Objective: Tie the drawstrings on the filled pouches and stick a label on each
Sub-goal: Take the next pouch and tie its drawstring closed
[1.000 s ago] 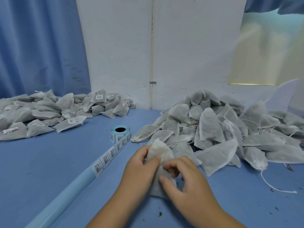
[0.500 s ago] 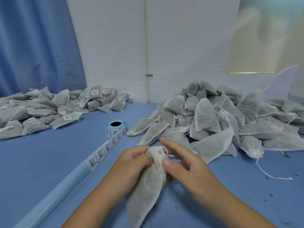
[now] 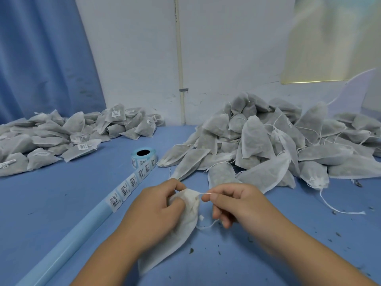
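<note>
Gripped in left hand (image 3: 156,211), fingers curled round the gathered neck: white non-woven fabric pouch (image 3: 181,234), filled, hanging from that grip above the near-edge middle of the blue bench (image 3: 61,203). Pinched between thumb and forefinger of right hand (image 3: 237,203): thin white drawstring (image 3: 204,194), pulled taut sideways from the neck, slack tail looping below. No knot visible, no label on this one. Judged mid-cinch, with tying and labelling to come.

Just left of the hands: pale blue roll of barcode labels (image 3: 143,156), strip (image 3: 127,188) run out toward the near-left edge.

Far-right side of bench: tall heap of grey filled pouches (image 3: 268,145), strings loose, no labels seen. Taken as not yet done.

Far-left side: flatter heap of grey pouches (image 3: 51,137), several showing white labels. Taken as finished.

Plenty left, going by the right heap.
</note>
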Demonstrator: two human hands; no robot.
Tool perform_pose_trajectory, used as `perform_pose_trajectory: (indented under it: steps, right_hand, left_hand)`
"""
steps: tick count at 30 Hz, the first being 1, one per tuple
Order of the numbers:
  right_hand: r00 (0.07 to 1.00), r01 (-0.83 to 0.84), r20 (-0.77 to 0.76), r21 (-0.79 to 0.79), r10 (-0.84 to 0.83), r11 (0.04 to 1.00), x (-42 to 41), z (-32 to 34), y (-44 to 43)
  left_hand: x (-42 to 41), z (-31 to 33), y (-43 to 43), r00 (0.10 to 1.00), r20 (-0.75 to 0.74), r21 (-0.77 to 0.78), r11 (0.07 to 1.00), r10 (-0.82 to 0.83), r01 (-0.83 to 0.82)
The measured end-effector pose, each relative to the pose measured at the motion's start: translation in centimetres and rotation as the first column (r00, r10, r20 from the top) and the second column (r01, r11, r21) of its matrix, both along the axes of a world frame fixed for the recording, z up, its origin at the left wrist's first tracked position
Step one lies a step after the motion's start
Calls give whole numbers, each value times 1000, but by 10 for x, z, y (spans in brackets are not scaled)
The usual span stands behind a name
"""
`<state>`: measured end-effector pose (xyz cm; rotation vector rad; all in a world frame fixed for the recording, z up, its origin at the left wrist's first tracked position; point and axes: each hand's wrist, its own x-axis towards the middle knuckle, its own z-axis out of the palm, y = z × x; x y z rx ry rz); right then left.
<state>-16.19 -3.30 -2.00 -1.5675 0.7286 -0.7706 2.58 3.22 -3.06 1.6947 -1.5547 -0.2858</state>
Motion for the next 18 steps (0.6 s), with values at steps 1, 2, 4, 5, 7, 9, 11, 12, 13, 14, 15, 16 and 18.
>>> perform_pose_trajectory:
  steps: [1,2,4,5,7,9,11,12,13,14,15,16,18]
  right_hand:
    - [1000,0,-22,2,1,1000,-1,0,-1]
    - [999,1,-36,4,-1,1000,-1,0,-1]
    - [999,5,-38,11,-5,1000,-1,1,-1]
    - [1000,5,-31,19,-5,1000,0,1,-1]
    - [1000,-5,0,45,5,999,2,3,0]
    - [999,-14,38,80,11,997,3,4,1]
    - [999,-10,38,89,6,996,2,5,1]
    - [1000,-7,27,81,5,997,1,5,0]
    - [1000,-6,18,67,5,998,-1,6,-1]
    - [1000,-6,15,49,5,999,-4,7,-2]
    - [1000,-9,14,31,8,999,-6,9,-3]
    - [1000,-17,12,14,17,1000,-9,11,-4]
    - [999,-40,-6,-24,40,999,-11,13,-4]
  left_hand:
    - [0,0,0,998,66,-5,1000,18,-18]
    - [-1,0,0,988,152,-22,999,33,-30]
    - [-7,-1,1,954,297,-107,994,44,-12]
    - [-13,-1,1,956,293,-144,990,34,9]
    - [-27,0,4,991,122,-181,980,-55,77]
    - [-41,0,6,976,-95,-187,967,-194,174]
    - [-50,-3,6,957,-159,-156,963,-243,219]
    - [-52,-4,6,958,-154,-141,965,-243,222]
    - [-53,-3,5,961,-150,-133,968,-231,212]
    - [-52,-2,5,964,-157,-129,972,-215,196]
    - [-52,-1,4,964,-170,-122,975,-205,186]
    - [-51,0,4,962,-185,-113,977,-201,183]
    - [-49,3,5,955,-235,-90,982,-183,166]
